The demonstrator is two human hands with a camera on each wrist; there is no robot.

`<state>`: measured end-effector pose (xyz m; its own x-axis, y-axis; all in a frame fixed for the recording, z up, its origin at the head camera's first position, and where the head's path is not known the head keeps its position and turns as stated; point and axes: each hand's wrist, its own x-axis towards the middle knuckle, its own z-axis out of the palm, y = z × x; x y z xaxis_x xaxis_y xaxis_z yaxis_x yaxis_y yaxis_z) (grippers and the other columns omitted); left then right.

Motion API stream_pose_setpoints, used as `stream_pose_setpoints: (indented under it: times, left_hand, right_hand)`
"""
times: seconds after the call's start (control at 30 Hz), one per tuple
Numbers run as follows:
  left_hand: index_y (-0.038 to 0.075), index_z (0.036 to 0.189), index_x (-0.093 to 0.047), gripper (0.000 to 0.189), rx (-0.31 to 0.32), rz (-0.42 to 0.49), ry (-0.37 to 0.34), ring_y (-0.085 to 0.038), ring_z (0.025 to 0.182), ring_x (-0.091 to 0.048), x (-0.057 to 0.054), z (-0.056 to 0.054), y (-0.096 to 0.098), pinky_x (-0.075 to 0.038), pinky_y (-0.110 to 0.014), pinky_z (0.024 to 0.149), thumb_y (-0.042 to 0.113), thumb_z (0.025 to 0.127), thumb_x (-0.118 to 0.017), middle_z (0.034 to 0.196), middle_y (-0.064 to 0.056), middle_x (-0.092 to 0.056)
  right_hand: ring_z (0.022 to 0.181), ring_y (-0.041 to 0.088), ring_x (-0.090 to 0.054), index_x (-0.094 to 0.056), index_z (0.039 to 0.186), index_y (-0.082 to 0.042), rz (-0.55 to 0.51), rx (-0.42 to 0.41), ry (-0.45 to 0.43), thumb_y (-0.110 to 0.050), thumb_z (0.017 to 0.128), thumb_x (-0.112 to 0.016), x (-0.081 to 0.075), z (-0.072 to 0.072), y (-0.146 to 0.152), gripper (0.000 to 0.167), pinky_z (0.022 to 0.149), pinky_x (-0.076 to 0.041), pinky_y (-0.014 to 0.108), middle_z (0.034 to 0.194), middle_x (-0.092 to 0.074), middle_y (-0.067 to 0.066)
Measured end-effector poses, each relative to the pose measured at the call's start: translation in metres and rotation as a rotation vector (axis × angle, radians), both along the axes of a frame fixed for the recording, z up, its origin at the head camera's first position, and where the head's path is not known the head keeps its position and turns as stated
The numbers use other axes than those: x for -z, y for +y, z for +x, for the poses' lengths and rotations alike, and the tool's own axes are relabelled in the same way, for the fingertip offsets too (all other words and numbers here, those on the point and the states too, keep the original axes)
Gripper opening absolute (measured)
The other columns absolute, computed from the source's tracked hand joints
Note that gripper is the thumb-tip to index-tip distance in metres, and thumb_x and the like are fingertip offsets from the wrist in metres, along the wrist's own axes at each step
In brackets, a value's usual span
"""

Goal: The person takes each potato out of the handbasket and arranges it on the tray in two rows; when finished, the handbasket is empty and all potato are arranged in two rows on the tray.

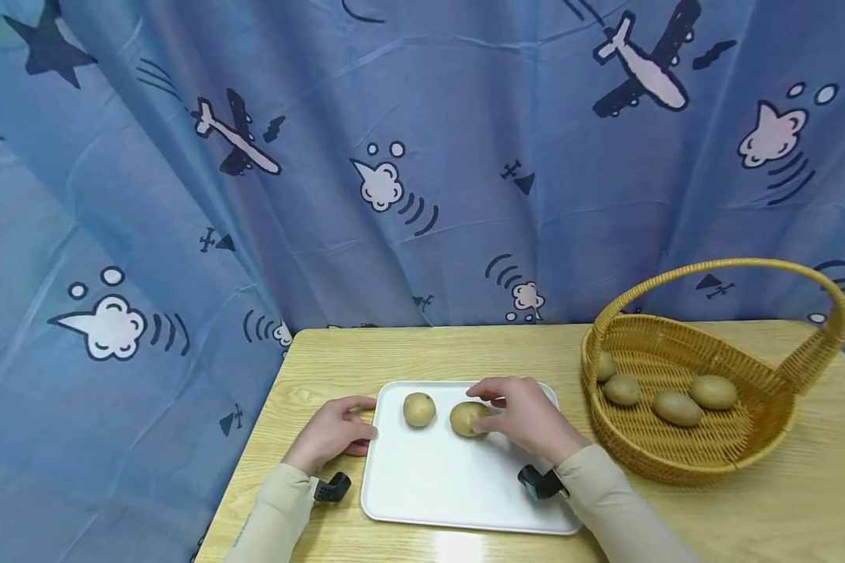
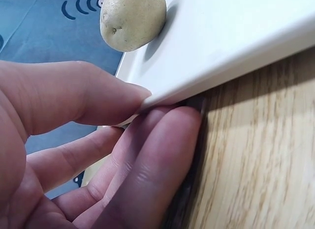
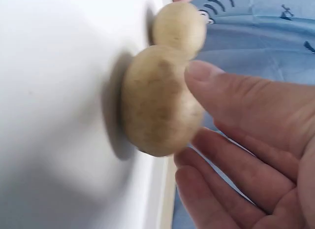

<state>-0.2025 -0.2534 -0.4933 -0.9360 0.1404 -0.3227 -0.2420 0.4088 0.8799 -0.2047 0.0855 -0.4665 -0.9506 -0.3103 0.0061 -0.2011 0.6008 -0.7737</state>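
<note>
A white rectangular tray [image 1: 436, 485] lies on the table with two potatoes on it. My left hand [image 1: 334, 430] holds the tray's left edge; in the left wrist view the thumb [image 2: 106, 98] lies on the rim and fingertips sit against its underside. Near that side is a rounder potato [image 1: 418, 410]. My right hand [image 1: 524, 414] is over the tray's right part, thumb at the second potato [image 1: 465, 420], the other fingers spread beyond it. In the right wrist view that potato [image 3: 155, 103] rests on the tray, between the thumb tip and loosely bent fingers.
To the right stands a wicker basket [image 1: 665, 465] with a tall arched handle [image 1: 718, 264], holding several potatoes [image 1: 678, 408]. The wooden table [image 1: 458, 352] ends at a blue patterned curtain [image 1: 422, 258] behind and to the left.
</note>
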Motion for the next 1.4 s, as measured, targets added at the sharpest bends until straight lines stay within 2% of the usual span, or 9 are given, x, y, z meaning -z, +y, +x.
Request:
stream_pose_setpoints:
  times: [0.13,0.3,0.43,0.6,0.83,1.0,1.1,1.27,1.4]
  left_hand:
    - [0.003,0.147,-0.063,0.058,-0.011,-0.008,-0.008,-0.019,0.079,-0.077,0.0,0.001,0.001,-0.07,-0.034,0.075,0.005,0.091,-0.079,0.096,-0.015,-0.074]
    - [0.002,0.148,-0.062,0.06,-0.017,-0.004,-0.018,-0.02,0.079,-0.075,0.001,0.001,0.002,-0.07,-0.036,0.076,0.004,0.091,-0.079,0.096,-0.015,-0.073]
    - [0.002,0.149,-0.062,0.06,-0.017,-0.016,-0.016,-0.02,0.081,-0.075,0.002,0.002,0.004,-0.07,-0.037,0.077,0.005,0.092,-0.079,0.098,-0.016,-0.074]
    - [0.002,0.15,-0.06,0.061,-0.019,-0.041,-0.024,-0.021,0.081,-0.074,0.005,0.004,0.004,-0.07,-0.037,0.076,0.006,0.093,-0.079,0.098,-0.015,-0.074]
    - [0.001,0.151,-0.059,0.063,-0.01,-0.056,-0.005,-0.02,0.082,-0.073,0.008,0.001,0.005,-0.07,-0.038,0.076,0.007,0.092,-0.08,0.099,-0.014,-0.076]
    - [0.001,0.151,-0.06,0.063,-0.027,-0.073,-0.006,-0.021,0.081,-0.073,0.008,0.0,0.006,-0.07,-0.039,0.075,0.007,0.092,-0.081,0.1,-0.014,-0.075]
    - [0.002,0.151,-0.06,0.063,-0.036,-0.073,-0.015,-0.021,0.081,-0.073,0.01,-0.001,0.006,-0.07,-0.039,0.075,0.007,0.092,-0.081,0.1,-0.014,-0.075]
    - [0.002,0.15,-0.06,0.062,-0.039,-0.082,-0.016,-0.021,0.08,-0.073,0.013,-0.001,0.006,-0.07,-0.039,0.075,0.007,0.092,-0.081,0.097,-0.014,-0.074]
    - [0.002,0.151,-0.059,0.062,-0.031,-0.088,-0.02,-0.021,0.08,-0.073,0.012,-0.001,0.007,-0.07,-0.039,0.075,0.008,0.093,-0.081,0.096,-0.013,-0.074]
  right_hand:
    - [0.119,0.037,-0.075,-0.081,0.123,-0.013,-0.038,-0.044,-0.007,-0.015,0.084,-0.091,-0.01,0.014,0.014,0.04,0.106,-0.062,0.053,0.128,-0.079,0.007]
    - [0.113,0.035,-0.077,-0.081,0.122,-0.017,-0.008,-0.099,0.041,-0.022,0.087,-0.09,-0.03,0.046,0.052,0.036,0.099,-0.066,0.047,0.124,-0.08,0.006]
    - [0.108,0.023,-0.078,-0.081,0.121,-0.025,0.092,-0.034,0.123,-0.027,0.087,-0.091,-0.043,0.07,0.095,0.035,0.092,-0.067,0.037,0.12,-0.081,-0.002]
    - [0.106,0.013,-0.077,-0.081,0.122,-0.031,0.218,0.1,0.191,-0.038,0.088,-0.09,-0.048,0.083,0.157,0.036,0.088,-0.066,0.033,0.119,-0.081,-0.007]
    - [0.103,-0.003,-0.072,-0.08,0.128,-0.022,0.273,0.212,0.174,-0.038,0.091,-0.088,-0.041,0.069,0.243,0.042,0.082,-0.065,0.025,0.126,-0.08,0.007]
    - [0.109,0.025,-0.079,-0.077,0.133,-0.014,0.318,0.233,0.137,-0.036,0.093,-0.087,-0.033,0.053,0.277,0.047,0.083,-0.064,0.026,0.128,-0.079,0.013]
    - [0.112,0.042,-0.076,-0.075,0.134,-0.008,0.338,0.225,0.149,-0.031,0.092,-0.088,-0.028,0.044,0.288,0.05,0.086,-0.066,0.038,0.127,-0.079,0.019]
    - [0.117,0.053,-0.07,-0.073,0.136,-0.002,0.38,0.22,0.177,-0.021,0.089,-0.089,-0.026,0.033,0.297,0.053,0.096,-0.06,0.065,0.127,-0.077,0.025]
    - [0.115,0.057,-0.069,-0.073,0.133,0.0,0.436,0.197,0.201,-0.017,0.086,-0.089,-0.024,0.025,0.303,0.052,0.095,-0.057,0.07,0.123,-0.076,0.028]
